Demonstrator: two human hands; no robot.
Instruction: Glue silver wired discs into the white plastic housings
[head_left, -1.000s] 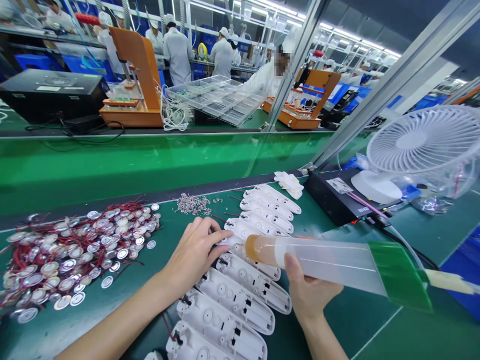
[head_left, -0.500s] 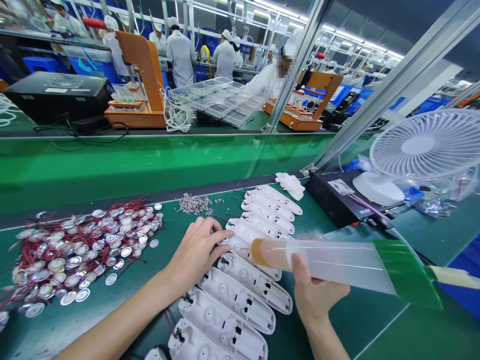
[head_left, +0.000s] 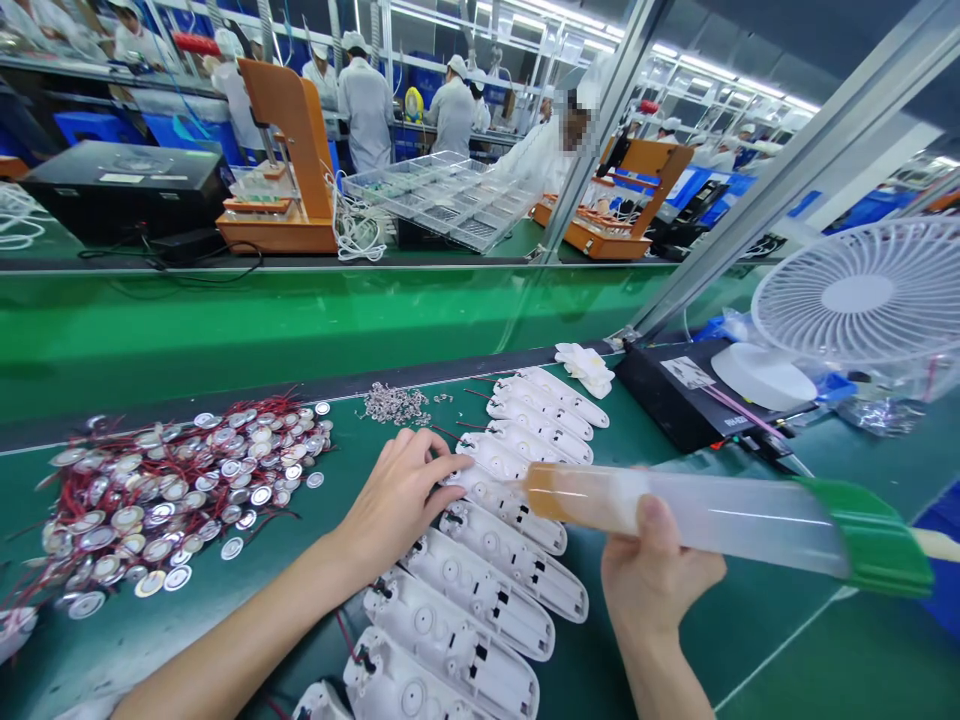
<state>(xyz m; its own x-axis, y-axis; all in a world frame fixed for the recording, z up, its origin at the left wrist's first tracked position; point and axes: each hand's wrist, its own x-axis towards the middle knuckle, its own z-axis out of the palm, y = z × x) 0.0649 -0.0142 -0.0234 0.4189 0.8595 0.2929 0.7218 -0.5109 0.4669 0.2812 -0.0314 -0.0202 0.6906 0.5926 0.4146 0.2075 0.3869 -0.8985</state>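
Note:
My right hand [head_left: 654, 575] is closed around a long translucent glue syringe [head_left: 697, 515] with amber glue at its tip and a green cap at the rear. The tip points left over a row of white plastic housings [head_left: 499, 560] laid out on the green mat. On one housing near the middle of the row rests my left hand [head_left: 397, 498], fingers spread flat and steadying it. A pile of round metal discs with red wires [head_left: 172, 490] lies to the left. Small screws [head_left: 394, 404] sit in a heap behind the row.
A white desk fan [head_left: 862, 300] and a black box [head_left: 690, 395] stand at the right. A green conveyor belt [head_left: 285, 320] runs behind the mat. Beyond it are orange fixtures [head_left: 289, 150], clear trays [head_left: 442, 195] and several workers in white.
The syringe and my right hand have shifted a little to the right, its tip drawing back from the housing. My left hand stays on the housings.

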